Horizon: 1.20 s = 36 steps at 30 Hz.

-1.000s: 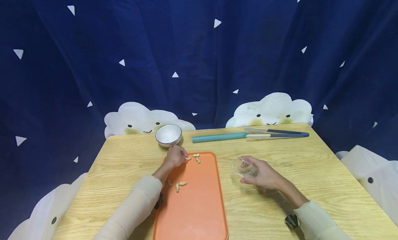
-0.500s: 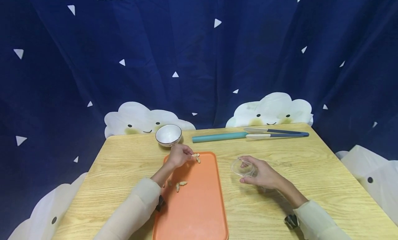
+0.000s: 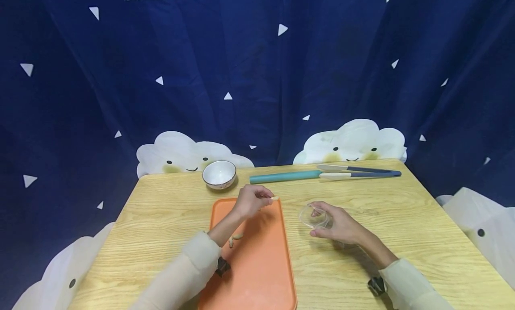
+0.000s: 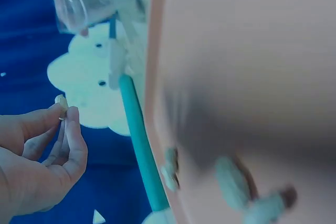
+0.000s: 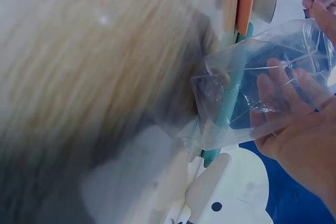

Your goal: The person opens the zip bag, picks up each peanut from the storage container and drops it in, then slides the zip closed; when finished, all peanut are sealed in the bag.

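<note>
A peanut (image 3: 275, 198) is pinched between the thumb and fingertips of my left hand (image 3: 250, 202), above the orange tray's far right corner. The left wrist view shows the same peanut (image 4: 62, 105) held up off the tray. My right hand (image 3: 339, 224) holds a clear plastic bag (image 5: 262, 85) with its mouth spread, to the right of the tray. Two loose peanuts (image 3: 237, 236) lie on the tray, partly behind the left forearm. Another peanut (image 4: 170, 169) lies close to the tray's edge in the left wrist view. I cannot tell whether the bag contains anything.
The orange tray (image 3: 257, 274) lies on a wooden table (image 3: 161, 229). At the back stand a white bowl (image 3: 219, 173), a teal tube (image 3: 283, 176) and blue-and-white tongs (image 3: 370, 173). A dark blue curtain (image 3: 257, 69) hangs behind the table.
My left hand has moved right across the tray's far end, and a peanut is now lifted in its fingertips. The right hand and the bag have stayed in place.
</note>
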Available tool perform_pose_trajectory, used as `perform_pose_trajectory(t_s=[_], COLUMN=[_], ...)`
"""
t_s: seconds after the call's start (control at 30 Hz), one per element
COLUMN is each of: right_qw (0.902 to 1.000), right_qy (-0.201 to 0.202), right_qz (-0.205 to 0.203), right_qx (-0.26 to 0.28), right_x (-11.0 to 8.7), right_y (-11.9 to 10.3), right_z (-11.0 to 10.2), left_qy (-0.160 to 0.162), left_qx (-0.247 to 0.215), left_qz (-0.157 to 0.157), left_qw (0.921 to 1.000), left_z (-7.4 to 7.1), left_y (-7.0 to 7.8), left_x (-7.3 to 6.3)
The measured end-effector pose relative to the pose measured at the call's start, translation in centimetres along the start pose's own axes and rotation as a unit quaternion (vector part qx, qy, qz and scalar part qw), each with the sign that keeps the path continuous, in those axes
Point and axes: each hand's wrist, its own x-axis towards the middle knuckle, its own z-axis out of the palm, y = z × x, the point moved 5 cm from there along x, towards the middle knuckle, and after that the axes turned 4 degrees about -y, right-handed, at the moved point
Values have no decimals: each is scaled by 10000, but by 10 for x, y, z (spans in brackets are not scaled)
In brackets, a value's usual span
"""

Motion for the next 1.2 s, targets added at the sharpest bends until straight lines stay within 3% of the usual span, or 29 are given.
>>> perform_pose_trajectory(t_s=[0.3,0.67,0.87,1.03,1.2], right_qw=[10000,9999,9996,9995,9997], right_qy=[22,-41,105,152,114], right_qz=[46,-8,-27,18,34], right_qx=[-42,-97,-263,-265,-194], right_x=[1,2,2,2,1], right_y=[-2,-2,-3,-3,-3], right_z=[0,2,1,0,0], left_qy=[-483,-1006,-1081,-872,-602], left_qx=[-110,-651,-657,-517,-371], left_qz=[381,181,156,207,88], left_qw=[9980,9926,9918,9946,9975], left_z=[37,68,61,43,21], left_y=[24,28,27,21,5], left_x=[-4,-7,-9,-6,0])
